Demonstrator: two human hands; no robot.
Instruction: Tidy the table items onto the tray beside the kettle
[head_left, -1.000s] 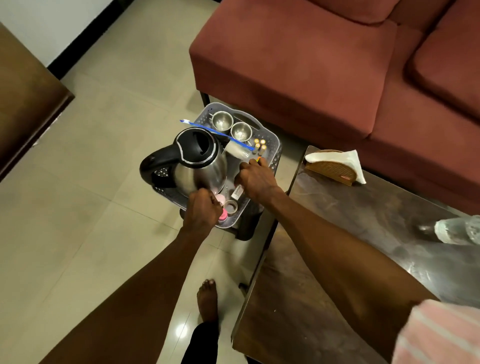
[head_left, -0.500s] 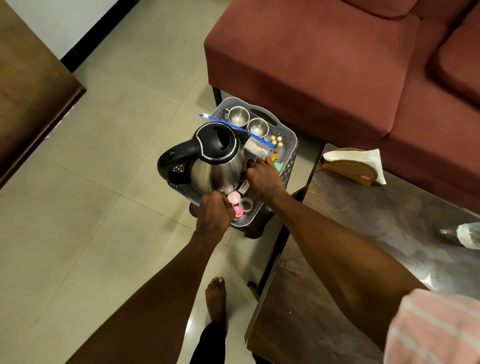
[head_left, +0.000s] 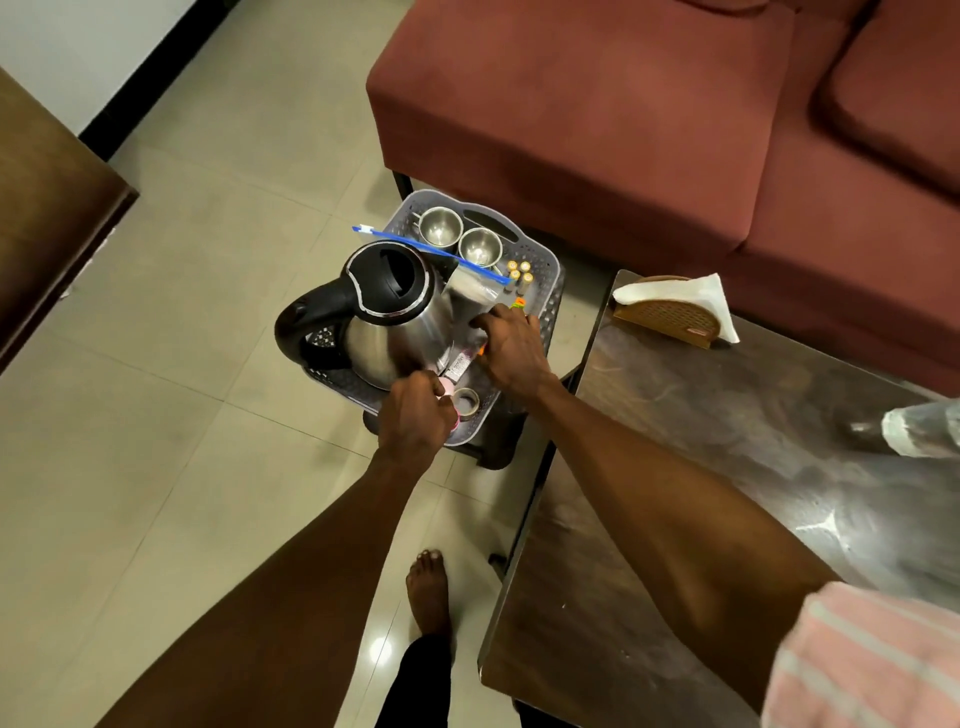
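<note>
- A maroon sofa (head_left: 649, 104) fills the far right.
- A wicker napkin holder (head_left: 667, 317) with white napkins (head_left: 691, 291) stands at the dark table's (head_left: 675, 493) far edge.
- Beige floor tiles (head_left: 182, 415) spread left.
- A wooden cabinet (head_left: 47, 208) sits far left.

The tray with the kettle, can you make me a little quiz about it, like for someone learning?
1. True or false: the kettle stands on the grey tray.
2. How many steel cups sit at the tray's far end: A one, B two, C four?
3. Fill in: on the table, the napkin holder stands at the corner nearest the ____.

Key: 1 true. 2 B. 3 sofa.
</note>
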